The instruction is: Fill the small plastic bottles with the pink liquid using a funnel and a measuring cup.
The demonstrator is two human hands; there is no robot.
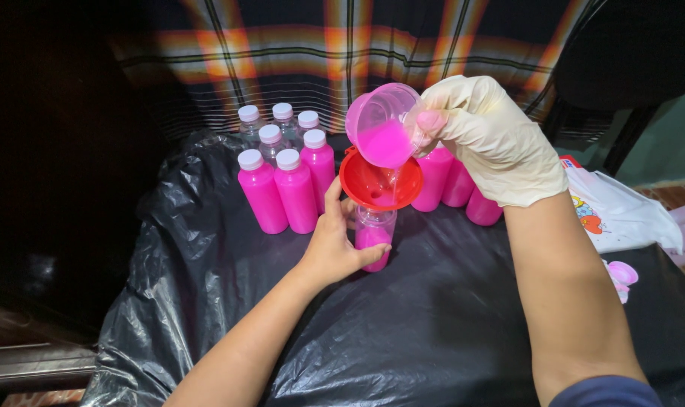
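Right hand (493, 139) wears a cream latex glove; dark blue sleeve edge at elbow. Left hand (335, 245) bare, ungloved.

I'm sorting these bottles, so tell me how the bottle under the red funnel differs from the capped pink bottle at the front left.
The bottle under the funnel is uncapped, with the red funnel in its neck; the front-left bottle wears a white cap. The first is only partly filled with pink liquid; the second is pink up to its cap. The left hand grips the first; the second stands untouched. Both are clear plastic bottles on the black plastic sheet.

The gloved right hand (494, 143) hides the tops of three pink bottles (458, 183); the left hand (335, 245) covers part of the bottle (375, 235) under the funnel.
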